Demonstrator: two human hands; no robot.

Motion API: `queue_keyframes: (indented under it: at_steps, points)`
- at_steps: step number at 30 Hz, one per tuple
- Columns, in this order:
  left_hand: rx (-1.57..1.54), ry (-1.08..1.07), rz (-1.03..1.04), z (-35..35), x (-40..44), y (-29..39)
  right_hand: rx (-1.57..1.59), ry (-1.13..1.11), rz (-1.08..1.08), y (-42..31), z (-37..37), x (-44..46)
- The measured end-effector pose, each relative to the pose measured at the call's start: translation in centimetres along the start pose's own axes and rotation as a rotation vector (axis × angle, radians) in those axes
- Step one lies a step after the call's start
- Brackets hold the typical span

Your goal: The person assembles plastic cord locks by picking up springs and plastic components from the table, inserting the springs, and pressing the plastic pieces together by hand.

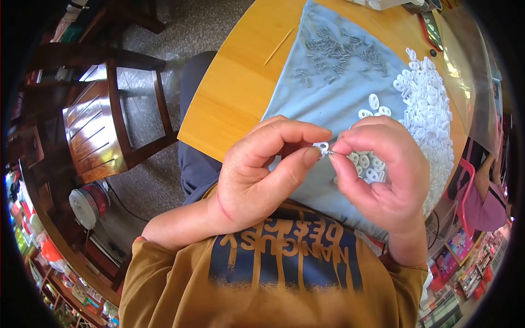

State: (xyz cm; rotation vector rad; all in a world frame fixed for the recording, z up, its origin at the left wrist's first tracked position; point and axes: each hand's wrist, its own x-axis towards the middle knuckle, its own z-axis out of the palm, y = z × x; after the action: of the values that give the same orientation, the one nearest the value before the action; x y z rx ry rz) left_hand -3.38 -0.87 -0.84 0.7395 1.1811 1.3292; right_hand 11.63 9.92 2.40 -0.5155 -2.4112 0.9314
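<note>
Two pinches, left fingers point(310, 158) on a white piece point(318, 145), right fingers point(345, 145) on a spring point(331, 153), shirt lettering point(295, 240) partly legible

Likely shop: colourful packaged goods point(460, 244), crowded shelves point(61, 293)

Pretty bright overall, but the corners go fully black and stuff bends fisheye-style toward the edges. Big white glare on the glossy reddish-brown wooden chair point(94, 128), and the heap of small white oval plastic pieces point(429, 109) looks kinda washed out. Bottom of the mustard-brown printed T-shirt point(268, 303) is blurry.
</note>
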Motion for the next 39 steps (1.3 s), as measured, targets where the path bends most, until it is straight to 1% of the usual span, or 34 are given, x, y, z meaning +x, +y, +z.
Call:
queue_keyframes:
  at_steps: [6, 12, 15, 18, 21, 24, 27, 30, 31, 33, 36, 39]
  points:
    - [0.056, 0.032, 0.072, 0.1, 0.0, 0.0, 0.01, 0.009, -0.02, 0.2, 0.2, 0.0]
    - [0.065, 0.027, 0.088, 0.2, 0.1, -0.2, 0.02, 0.027, -0.039, 0.3, 0.3, -0.3]
    - [0.115, 0.038, 0.155, 0.3, 0.2, -0.4, -0.025, 0.019, -0.065, 0.2, 0.2, -0.4]
    - [0.231, 0.049, 0.259, 0.3, 0.2, -0.6, -0.021, 0.011, -0.057, -0.1, 0.2, -0.5]
    - [0.333, -0.045, 0.35, -0.2, 0.2, -0.6, 0.013, 0.02, -0.048, -0.2, 0.2, -0.6]
    - [0.399, -0.029, 0.448, 0.0, 0.3, -0.6, 0.035, 0.018, -0.035, -0.3, 0.3, -0.6]
    - [0.42, -0.01, 0.477, 0.0, 0.4, -1.0, 0.047, 0.018, -0.024, -0.1, 0.6, -0.7]
    - [0.311, -0.014, 0.344, -0.1, 0.0, -0.9, 0.088, -0.005, 0.035, 0.0, 0.6, -0.9]
    - [0.251, 0.014, 0.279, 0.0, 0.0, -0.7, 0.109, -0.018, 0.063, -0.1, 0.6, -1.0]
    - [0.13, 0.07, 0.148, 0.3, 0.0, -0.4, 0.179, 0.004, 0.175, -0.5, 0.6, -1.3]
    - [0.087, 0.073, 0.111, 0.4, 0.0, -0.3, 0.236, 0.017, 0.226, -0.4, 0.6, -1.5]
    - [0.14, -0.011, 0.187, 0.0, -0.2, -0.9, 0.266, 0.006, 0.244, -0.4, 0.7, -1.5]
